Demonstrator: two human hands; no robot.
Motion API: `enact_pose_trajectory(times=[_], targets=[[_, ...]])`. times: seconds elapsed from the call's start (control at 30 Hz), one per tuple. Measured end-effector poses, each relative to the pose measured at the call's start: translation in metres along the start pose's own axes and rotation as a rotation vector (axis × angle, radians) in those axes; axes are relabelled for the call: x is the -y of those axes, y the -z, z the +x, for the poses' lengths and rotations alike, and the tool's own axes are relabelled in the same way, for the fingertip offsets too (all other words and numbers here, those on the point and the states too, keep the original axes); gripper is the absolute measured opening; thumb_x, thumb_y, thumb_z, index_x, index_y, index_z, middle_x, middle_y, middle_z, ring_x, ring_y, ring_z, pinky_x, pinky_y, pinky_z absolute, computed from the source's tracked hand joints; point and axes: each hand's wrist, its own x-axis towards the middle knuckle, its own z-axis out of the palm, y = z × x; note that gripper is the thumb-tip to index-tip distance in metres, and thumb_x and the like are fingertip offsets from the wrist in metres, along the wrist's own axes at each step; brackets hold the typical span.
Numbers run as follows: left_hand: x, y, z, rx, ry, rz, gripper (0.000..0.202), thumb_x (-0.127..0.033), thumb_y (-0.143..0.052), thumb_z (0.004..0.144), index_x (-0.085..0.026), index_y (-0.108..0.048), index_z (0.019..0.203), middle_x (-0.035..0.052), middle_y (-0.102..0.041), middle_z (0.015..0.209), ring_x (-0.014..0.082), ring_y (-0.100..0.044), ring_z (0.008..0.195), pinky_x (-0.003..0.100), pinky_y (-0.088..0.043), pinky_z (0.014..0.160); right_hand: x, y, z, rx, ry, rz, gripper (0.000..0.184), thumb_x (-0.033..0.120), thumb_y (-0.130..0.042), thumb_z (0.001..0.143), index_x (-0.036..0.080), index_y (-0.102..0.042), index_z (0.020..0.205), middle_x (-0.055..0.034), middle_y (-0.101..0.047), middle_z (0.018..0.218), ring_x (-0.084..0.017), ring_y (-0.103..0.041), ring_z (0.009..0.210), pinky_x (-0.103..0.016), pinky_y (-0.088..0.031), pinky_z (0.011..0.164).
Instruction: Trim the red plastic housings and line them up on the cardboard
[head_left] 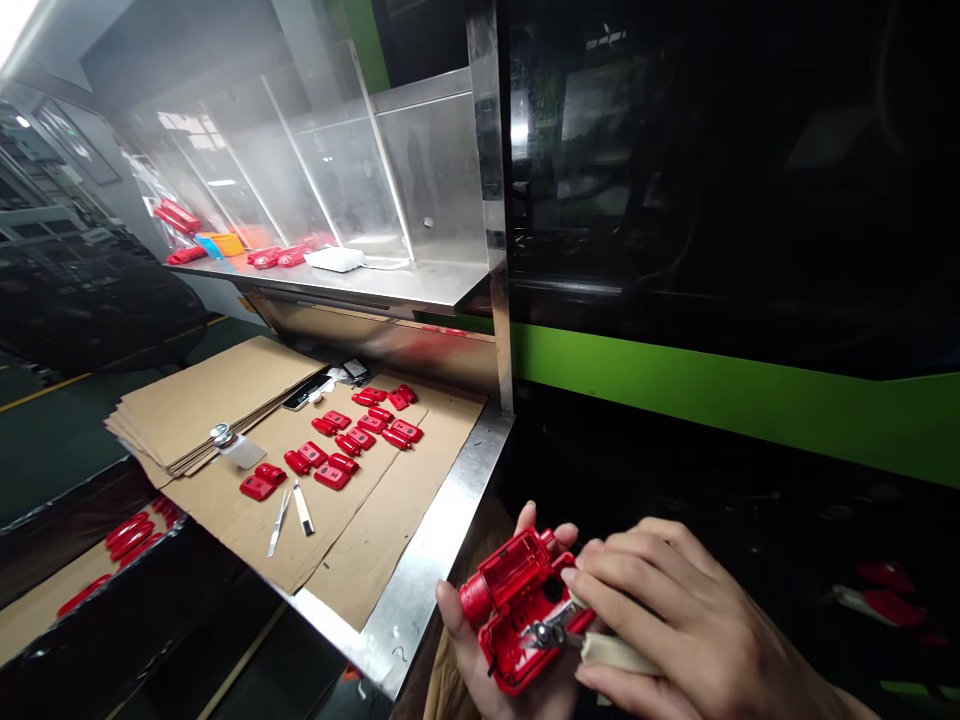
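My left hand (457,625) is closed around a red plastic housing (517,605), cradling it from below and behind with its open, hollow side up. The housing has a round, ribbed barrel on one side and a shallow box part on the other. In my right hand (667,620) is a pair of nippers (619,652) with cream handles. Their metal jaws lie over the inside of the box part; whether they touch the plastic I cannot tell. The fingertips of my right hand reach the housing's right edge.
Several red housings (334,472) lie on the cardboard-covered table (367,540), beside tweezers (278,523) and a cream-handled knife (303,508). Cardboard sheets (217,390) are stacked at left. A metal shelf (420,285) stands above. A bin with red parts (131,537) is lower left.
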Motion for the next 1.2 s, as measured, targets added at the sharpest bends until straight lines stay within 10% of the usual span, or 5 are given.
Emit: enact_pose_trajectory(times=[0.33, 0.6, 1.2], targets=[[-0.003, 0.010, -0.004, 0.059, 0.080, 0.145, 0.091, -0.086, -0.021, 0.083, -0.027, -0.042, 0.148, 0.0165, -0.057, 0.142, 0.0348, -0.044, 0.139, 0.056, -0.024, 0.121, 0.009, -0.021, 0.006, -0.035, 0.041, 0.002, 0.028, 0.031, -0.049, 0.104, 0.013, -0.071, 0.106, -0.0022, -0.073, 0.098, -0.020, -0.064, 0.097, -0.040, -0.040, 0.092], [-0.008, 0.019, -0.006, 0.070, 0.110, 0.195, 0.082, -0.079, -0.032, 0.089, -0.023, -0.044, 0.148, 0.0081, -0.055, 0.148, 0.0271, -0.050, 0.137, 0.041, -0.030, 0.121, 0.010, -0.023, 0.007, -0.056, 0.036, -0.007, 0.026, 0.022, -0.047, 0.103, 0.013, -0.072, 0.104, -0.0019, -0.074, 0.095, -0.020, -0.065, 0.094, -0.038, -0.041, 0.093], [0.004, 0.001, -0.005, -0.119, 0.172, 0.097, 0.092, -0.081, -0.045, 0.082, -0.014, -0.051, 0.144, 0.0148, -0.070, 0.111, 0.0251, -0.064, 0.109, 0.035, -0.047, 0.105, 0.008, -0.019, 0.007, 0.005, 0.089, -0.034, 0.028, 0.032, -0.050, 0.105, 0.012, -0.070, 0.106, -0.0017, -0.072, 0.093, -0.018, -0.061, 0.090, -0.040, -0.040, 0.092]])
